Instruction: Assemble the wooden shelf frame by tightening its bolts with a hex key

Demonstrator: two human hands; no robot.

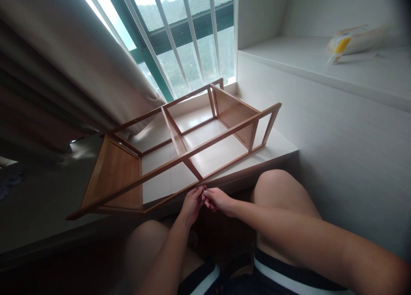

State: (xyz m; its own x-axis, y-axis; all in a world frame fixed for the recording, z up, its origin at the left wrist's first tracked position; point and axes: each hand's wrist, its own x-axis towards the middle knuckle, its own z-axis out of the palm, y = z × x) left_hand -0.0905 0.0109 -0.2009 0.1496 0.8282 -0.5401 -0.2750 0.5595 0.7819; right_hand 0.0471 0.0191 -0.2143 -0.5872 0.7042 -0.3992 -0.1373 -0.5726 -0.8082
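A brown wooden shelf frame [180, 158] lies on its side on the pale window ledge, with its lower rail at the ledge's front edge. Both my hands meet just below that rail, where a crosspiece joins it. In the fingers of my right hand [218, 201], closed in a pinch, is a thin metal rod [202, 186] that points up at the joint; its exact kind is too small to tell. My left hand [192, 205] is closed right beside it, fingertips touching my right fingers. What the left fingers hold, if anything, is hidden.
Behind the frame stands a barred window [186, 38], with a heavy curtain [80, 51] hanging at left. On the built-in shelf [289, 51] at right lies a clear plastic bag with a yellow label [343, 44]. My knees flank my hands below the ledge [276, 147].
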